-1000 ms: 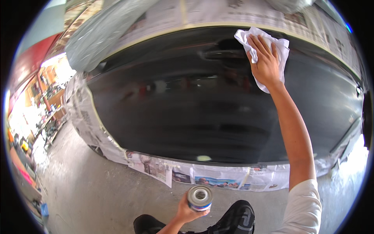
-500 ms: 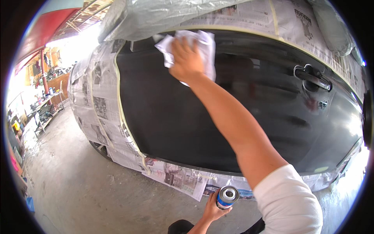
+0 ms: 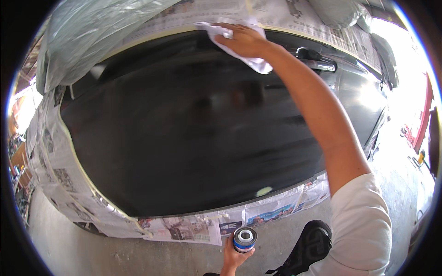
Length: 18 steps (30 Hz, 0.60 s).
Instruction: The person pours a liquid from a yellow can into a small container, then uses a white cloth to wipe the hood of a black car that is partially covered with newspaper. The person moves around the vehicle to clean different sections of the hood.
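Note:
My right hand (image 3: 245,40) presses a crumpled white cloth (image 3: 260,66) against the upper edge of a black car door (image 3: 156,133), its fingers stretched over the fabric and pointing left. The cloth reaches the masking tape line above the panel. Low in front of the door, my left hand (image 3: 234,258) is closed round a round metal can (image 3: 245,239) with a blue side and an open mouth at the top. The can is upright, below the door's lower edge. Right of the cloth is the door handle (image 3: 317,60), partly behind my right forearm.
Taped newspaper (image 3: 60,175) masks the car body around the door. Grey plastic sheeting (image 3: 101,37) hangs over the upper left. My shoe (image 3: 309,246) stands on the concrete floor (image 3: 50,230) close to the door. Red metalwork (image 3: 421,115) is at the far right.
My right hand has slid the cloth rightward along the door's top edge. The view has shifted right along the car. My left hand still holds the can low down.

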Tool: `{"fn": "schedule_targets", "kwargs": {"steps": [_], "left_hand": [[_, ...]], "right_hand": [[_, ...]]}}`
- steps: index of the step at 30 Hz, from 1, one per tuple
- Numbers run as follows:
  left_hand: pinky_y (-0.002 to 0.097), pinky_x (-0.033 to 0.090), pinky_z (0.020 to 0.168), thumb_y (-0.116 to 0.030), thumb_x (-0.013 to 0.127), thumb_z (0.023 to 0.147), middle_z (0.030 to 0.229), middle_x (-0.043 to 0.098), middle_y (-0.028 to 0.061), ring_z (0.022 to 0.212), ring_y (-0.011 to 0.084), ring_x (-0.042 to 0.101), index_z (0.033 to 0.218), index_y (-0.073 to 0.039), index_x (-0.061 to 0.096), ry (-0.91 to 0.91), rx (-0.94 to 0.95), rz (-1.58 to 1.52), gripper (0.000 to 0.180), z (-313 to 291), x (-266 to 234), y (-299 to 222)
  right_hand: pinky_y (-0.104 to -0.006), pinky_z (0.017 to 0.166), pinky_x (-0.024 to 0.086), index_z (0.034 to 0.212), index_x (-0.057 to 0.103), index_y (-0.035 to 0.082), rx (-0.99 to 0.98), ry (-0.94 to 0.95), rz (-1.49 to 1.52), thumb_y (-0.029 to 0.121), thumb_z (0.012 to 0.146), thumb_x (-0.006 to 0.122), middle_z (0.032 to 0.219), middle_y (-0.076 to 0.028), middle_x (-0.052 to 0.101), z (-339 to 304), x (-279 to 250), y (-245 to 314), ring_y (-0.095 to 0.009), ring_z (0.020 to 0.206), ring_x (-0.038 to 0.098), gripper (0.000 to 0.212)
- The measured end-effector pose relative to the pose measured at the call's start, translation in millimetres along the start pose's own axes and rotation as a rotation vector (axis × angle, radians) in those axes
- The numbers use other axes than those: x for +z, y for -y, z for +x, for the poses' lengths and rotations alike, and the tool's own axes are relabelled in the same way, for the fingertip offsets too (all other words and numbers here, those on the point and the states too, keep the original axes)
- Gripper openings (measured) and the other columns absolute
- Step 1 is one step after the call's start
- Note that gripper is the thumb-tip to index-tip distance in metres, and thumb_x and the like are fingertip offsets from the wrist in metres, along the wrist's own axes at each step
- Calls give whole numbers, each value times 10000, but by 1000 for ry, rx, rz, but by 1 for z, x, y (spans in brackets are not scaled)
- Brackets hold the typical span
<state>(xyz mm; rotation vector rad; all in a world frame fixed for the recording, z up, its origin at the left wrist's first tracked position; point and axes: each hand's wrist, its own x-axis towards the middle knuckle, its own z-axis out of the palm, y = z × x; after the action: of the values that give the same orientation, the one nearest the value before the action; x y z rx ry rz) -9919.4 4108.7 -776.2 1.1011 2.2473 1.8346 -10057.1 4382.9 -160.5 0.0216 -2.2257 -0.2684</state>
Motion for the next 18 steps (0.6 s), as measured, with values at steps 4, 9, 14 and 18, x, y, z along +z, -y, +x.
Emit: {"fn": "schedule_targets", "kwargs": {"steps": [4,9,14,18], "left_hand": [[471,535,991,-353,1011,585,1238,644,193,1153,372,657,1403,-19,542,88,-63,-98,1001,-1,32,-6],[438,547,983,-328,1025,586,1234,658,166,1128,321,682,1389,-13,538,103,-1,-29,990,1,72,-16],[434,567,946,-236,974,628,1193,713,152,1086,294,711,1353,-35,575,-4,307,332,852,9,132,-41],[429,567,958,-199,966,652,1218,715,149,1093,276,703,1392,-32,560,-14,13,-84,861,17,200,-164]], "right_hand": [[-415,1207,345,1591,448,137,100,-18,-67,731,1013,435,1564,-185,524,-59,-37,-98,-372,1446,482,829],[-410,1220,328,1587,443,74,244,29,-99,727,1026,406,1604,-185,477,-112,-73,-212,-359,1483,439,862],[-413,1227,321,1570,466,71,207,-42,-44,675,1043,442,1604,-192,472,-140,-97,-302,-365,1487,427,802],[-424,1209,342,1498,543,37,52,-62,-85,613,1067,456,1573,-206,504,-163,-101,-385,-387,1445,468,724]]}}
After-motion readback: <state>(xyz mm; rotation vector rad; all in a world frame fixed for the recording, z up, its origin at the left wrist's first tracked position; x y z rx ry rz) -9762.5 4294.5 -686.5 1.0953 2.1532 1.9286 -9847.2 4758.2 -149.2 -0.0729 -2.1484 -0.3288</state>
